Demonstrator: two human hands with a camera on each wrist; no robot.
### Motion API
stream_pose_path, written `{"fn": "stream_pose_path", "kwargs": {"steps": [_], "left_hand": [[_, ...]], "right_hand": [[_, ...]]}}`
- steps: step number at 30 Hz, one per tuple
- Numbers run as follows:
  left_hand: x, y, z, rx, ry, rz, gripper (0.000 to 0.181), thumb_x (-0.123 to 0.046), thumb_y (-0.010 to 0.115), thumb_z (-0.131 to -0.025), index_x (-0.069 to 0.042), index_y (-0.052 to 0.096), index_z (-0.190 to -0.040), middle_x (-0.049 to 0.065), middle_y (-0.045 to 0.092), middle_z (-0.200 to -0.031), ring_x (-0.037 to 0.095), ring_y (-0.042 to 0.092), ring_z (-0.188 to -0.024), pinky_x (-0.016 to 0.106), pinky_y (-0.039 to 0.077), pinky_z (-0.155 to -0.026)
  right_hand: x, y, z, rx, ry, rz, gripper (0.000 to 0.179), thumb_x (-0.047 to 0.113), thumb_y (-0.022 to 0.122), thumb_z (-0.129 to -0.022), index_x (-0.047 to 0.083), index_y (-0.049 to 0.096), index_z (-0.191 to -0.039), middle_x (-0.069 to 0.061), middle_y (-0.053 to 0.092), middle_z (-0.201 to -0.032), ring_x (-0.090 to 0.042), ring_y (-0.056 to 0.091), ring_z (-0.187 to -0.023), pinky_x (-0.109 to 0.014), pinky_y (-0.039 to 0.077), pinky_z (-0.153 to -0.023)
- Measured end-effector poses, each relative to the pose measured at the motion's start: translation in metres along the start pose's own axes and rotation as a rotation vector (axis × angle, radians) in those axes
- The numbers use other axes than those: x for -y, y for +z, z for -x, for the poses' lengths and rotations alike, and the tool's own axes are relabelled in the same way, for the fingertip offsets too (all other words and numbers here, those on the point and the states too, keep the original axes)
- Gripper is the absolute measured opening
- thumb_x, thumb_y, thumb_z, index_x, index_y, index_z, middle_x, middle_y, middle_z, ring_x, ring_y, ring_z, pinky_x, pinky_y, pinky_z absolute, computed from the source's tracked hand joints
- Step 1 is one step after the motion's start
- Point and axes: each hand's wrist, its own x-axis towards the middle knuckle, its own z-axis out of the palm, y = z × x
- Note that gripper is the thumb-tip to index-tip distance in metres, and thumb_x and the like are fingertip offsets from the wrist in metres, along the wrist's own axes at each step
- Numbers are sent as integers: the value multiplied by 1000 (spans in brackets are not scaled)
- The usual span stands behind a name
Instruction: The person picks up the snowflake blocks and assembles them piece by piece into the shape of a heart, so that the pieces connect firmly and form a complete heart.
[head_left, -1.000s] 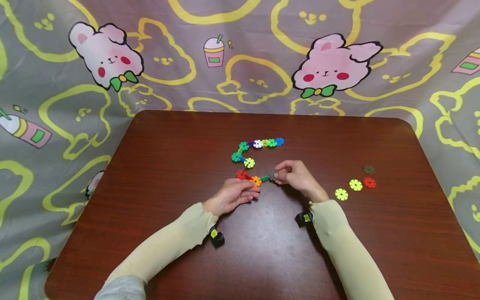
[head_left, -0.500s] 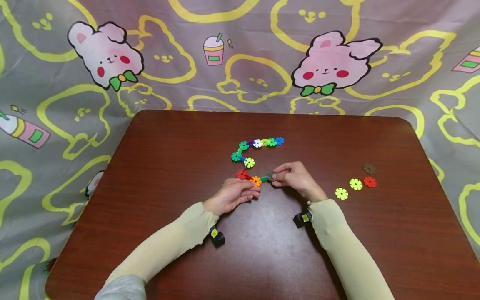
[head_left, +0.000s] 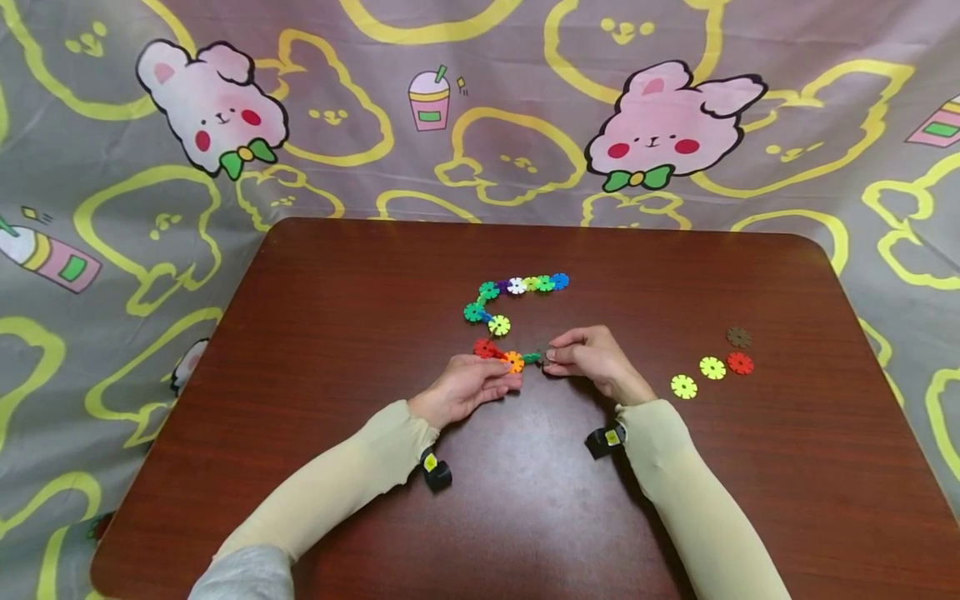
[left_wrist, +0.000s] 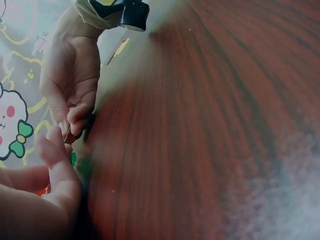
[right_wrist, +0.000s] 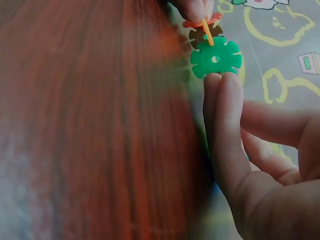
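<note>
A chain of slotted plastic snowflake discs curves across the table in the head view, from a blue disc (head_left: 559, 282) through a white one (head_left: 516, 286) and a yellow one (head_left: 498, 325) to a red one (head_left: 484, 348). My left hand (head_left: 468, 387) pinches the orange disc (head_left: 513, 362) near the chain's lower end. Beyond it sits a green disc (right_wrist: 220, 56), slotted onto the orange one and seen face-on in the right wrist view. With thumb and fingertips, my right hand (head_left: 592, 360) pinches a dark grey-brown disc at the green disc's right edge; fingers mostly hide it.
Loose discs lie right of my right hand: a brown one (head_left: 738, 337), a red one (head_left: 740, 363) and two yellow ones, the nearer yellow disc (head_left: 684, 387) closest to my sleeve. A patterned curtain (head_left: 510, 100) hangs behind the brown table (head_left: 360, 275).
My right hand has dipped slightly, and the dark disc in it has turned, showing less of its face. My left hand and the rest of the chain stay put.
</note>
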Motion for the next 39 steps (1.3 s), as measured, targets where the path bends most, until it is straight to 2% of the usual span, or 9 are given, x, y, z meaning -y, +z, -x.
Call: {"fn": "stream_pose_path", "kwargs": {"steps": [9,18,25,33,39], "left_hand": [[-2,0,-1,12,-17,46,28,-2,56,-95,11,59,-119,9,71,-76,14,71,-73,20,57,-66],[-4,0,-1,11,-43,61,29,-2,56,-95,12,57,-120,10,71,-78,15,71,-74,21,58,-67],[-3,1,-1,1,-58,58,31,-2,57,-94,12,57,-121,10,72,-80,15,71,-75,22,58,-68],[-6,2,1,5,-47,73,32,-2,56,-95,12,56,-124,10,72,-82,15,72,-76,22,58,-71],[-7,4,0,-3,-28,49,30,-2,56,-95,12,57,-120,12,73,-82,16,72,-76,23,59,-70]], "right_hand": [[-2,2,-1,-7,0,-63,35,-11,61,-87,-21,50,-119,-10,65,-82,-15,71,-70,-30,60,-73],[-2,6,1,-17,5,-112,31,-12,59,-87,-21,51,-115,-10,64,-82,-16,71,-70,-30,60,-72],[-3,14,3,-58,20,-77,32,-9,61,-87,-19,51,-116,-11,63,-84,-14,70,-67,-29,60,-70],[0,10,2,-11,47,-85,28,-8,61,-87,-16,51,-113,-11,63,-84,-15,71,-68,-29,60,-71],[2,6,3,9,55,-64,30,-6,61,-88,-15,50,-115,-12,65,-86,-15,71,-68,-29,60,-71]]}}
